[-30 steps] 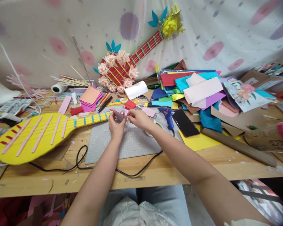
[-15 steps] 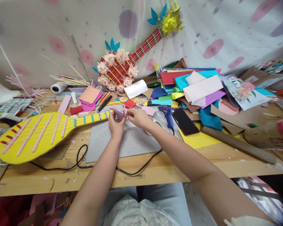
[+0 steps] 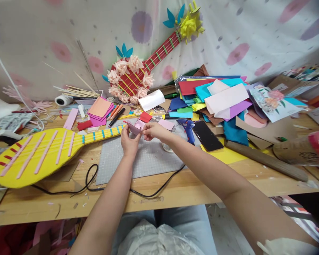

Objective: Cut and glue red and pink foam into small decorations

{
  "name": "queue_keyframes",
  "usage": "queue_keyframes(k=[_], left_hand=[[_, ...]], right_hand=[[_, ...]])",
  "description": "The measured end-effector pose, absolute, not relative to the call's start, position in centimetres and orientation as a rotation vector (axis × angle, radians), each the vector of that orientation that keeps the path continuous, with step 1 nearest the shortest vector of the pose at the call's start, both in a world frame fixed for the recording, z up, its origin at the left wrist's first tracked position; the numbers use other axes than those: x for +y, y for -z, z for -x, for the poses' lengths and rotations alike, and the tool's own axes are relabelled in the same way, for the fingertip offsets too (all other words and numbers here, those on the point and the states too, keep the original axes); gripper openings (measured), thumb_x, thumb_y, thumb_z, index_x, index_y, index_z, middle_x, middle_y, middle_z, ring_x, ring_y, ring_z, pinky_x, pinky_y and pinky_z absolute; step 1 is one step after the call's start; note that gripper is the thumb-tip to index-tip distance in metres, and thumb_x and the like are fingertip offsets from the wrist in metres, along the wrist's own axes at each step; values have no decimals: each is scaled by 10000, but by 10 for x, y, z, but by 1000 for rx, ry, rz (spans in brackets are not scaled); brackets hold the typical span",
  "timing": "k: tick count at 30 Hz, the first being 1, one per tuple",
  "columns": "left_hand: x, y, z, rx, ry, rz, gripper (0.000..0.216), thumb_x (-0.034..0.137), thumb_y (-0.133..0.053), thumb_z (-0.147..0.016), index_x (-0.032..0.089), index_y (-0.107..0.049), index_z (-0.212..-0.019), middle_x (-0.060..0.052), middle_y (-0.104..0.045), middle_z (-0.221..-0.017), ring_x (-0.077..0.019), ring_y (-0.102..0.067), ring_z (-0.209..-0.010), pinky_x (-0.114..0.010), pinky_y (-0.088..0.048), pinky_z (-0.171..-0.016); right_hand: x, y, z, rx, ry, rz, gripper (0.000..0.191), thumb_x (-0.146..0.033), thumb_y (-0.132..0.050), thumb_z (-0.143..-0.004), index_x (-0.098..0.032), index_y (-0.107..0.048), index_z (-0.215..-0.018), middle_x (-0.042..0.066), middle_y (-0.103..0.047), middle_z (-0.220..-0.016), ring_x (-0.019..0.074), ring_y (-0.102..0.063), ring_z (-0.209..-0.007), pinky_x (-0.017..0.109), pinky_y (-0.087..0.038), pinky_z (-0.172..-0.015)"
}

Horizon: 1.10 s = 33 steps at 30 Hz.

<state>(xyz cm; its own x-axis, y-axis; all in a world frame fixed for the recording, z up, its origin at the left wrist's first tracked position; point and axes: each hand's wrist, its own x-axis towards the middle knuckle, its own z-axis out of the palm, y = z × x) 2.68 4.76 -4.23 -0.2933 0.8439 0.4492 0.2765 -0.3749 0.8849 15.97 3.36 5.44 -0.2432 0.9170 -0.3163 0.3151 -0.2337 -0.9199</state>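
Observation:
My left hand [image 3: 129, 141] is closed on a small pink piece of paper [image 3: 134, 129], held above the grey cutting mat [image 3: 117, 161]. Close beside it, my right hand [image 3: 154, 131] pinches at the paper's right edge; what exactly lies between its fingertips is too small to make out. The tip of the yellow paper guitar's neck [image 3: 103, 134] reaches just behind my left hand. Past my fingers lie a red paper piece [image 3: 145, 117] and a pink paper square [image 3: 166, 124]. A roll of tape [image 3: 167, 147] sits partly under my right forearm.
A blue glue gun [image 3: 187, 130] stands right of the mat, its black cord [image 3: 159, 189] running along the front. Farther right are a phone [image 3: 207, 136], a wooden stick [image 3: 266, 161] and piled coloured sheets [image 3: 225, 99]. A red flowered guitar [image 3: 131, 83] leans at the back.
My right hand's fingers have shifted slightly down along the paper's edge. The pink paper has tilted a little in my left hand. The whole view has moved slightly.

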Motion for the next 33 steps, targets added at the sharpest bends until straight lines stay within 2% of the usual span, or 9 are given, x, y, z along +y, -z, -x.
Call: queue_keyframes(k=[3, 6, 12, 14, 21, 24, 27, 31, 33], left_hand=[[49, 43, -27, 1387, -1723, -1520, 610, 277, -746, -566, 187, -504, -1120, -104, -541, -1165, -204, -522, -1105, -345, -407, -969], [50, 43, -27, 1378, -1716, -1549, 601, 270, -743, -569, 179, -507, -1113, -104, -549, -1153, -200, -529, -1093, -346, -408, -971], [50, 42, -29, 1378, -1717, -1512, 600, 241, -738, -567, 163, -503, -1114, -114, -551, -1158, -201, -539, -1083, -355, -408, -974], [50, 42, -30, 1364, -1725, -1510, 599, 235, -738, -564, 161, -504, -1110, -116, -550, -1157, -203, -539, -1084, -357, -407, -976], [48, 39, -31, 1361, -1728, -1515, 583, 231, -734, -571, 167, -511, -1105, -111, -552, -1146, -209, -535, -1092, -369, -408, -976], [48, 39, -31, 1351, -1720, -1523, 582, 232, -737, -570, 165, -515, -1104, -110, -557, -1139, -208, -536, -1093, -365, -412, -976], [49, 41, -31, 1355, -1730, -1512, 587, 228, -738, -568, 171, -515, -1108, -107, -555, -1147, -206, -539, -1093, -368, -411, -980], [52, 45, -31, 1345, -1749, -1489, 604, 219, -743, -557, 179, -514, -1114, -100, -548, -1161, -205, -536, -1101, -371, -402, -993], [52, 45, -31, 1340, -1749, -1489, 604, 217, -740, -560, 180, -511, -1118, -98, -549, -1160, -204, -536, -1101, -377, -396, -999]], right_hand=[[33, -56, -162, -1275, -1755, 1395, 149, -64, -471, -775, -151, -483, -654, -26, -551, -480, 59, -493, -421, 180, -410, -502], [31, -55, -160, -1339, -1650, 1455, 134, -79, -469, -774, -157, -483, -666, -26, -550, -487, 66, -498, -433, 190, -418, -521], [18, -50, -155, -2068, -489, 1654, 151, -212, -442, -805, -186, -586, -842, 62, -674, -836, 191, -616, -821, 288, -420, -720], [17, -49, -154, -2105, -392, 1662, 163, -219, -430, -812, -192, -587, -842, 65, -675, -847, 202, -611, -844, 297, -415, -720], [32, -52, -158, -1341, -1614, 1446, 146, -76, -470, -772, -157, -477, -651, -25, -549, -481, 74, -504, -437, 196, -419, -525], [35, -53, -160, -1225, -1752, 1378, 158, -65, -457, -782, -149, -473, -650, -22, -541, -471, 66, -486, -415, 186, -404, -498], [31, -50, -158, -1422, -1495, 1483, 139, -66, -469, -754, -158, -474, -651, -19, -549, -502, 83, -514, -461, 210, -425, -542], [22, -47, -153, -1885, -695, 1600, 82, -141, -478, -752, -175, -533, -701, 37, -635, -695, 174, -598, -699, 310, -438, -690], [19, -46, -152, -1972, -496, 1598, 91, -165, -467, -767, -179, -548, -727, 56, -649, -761, 207, -601, -773, 347, -429, -727]])
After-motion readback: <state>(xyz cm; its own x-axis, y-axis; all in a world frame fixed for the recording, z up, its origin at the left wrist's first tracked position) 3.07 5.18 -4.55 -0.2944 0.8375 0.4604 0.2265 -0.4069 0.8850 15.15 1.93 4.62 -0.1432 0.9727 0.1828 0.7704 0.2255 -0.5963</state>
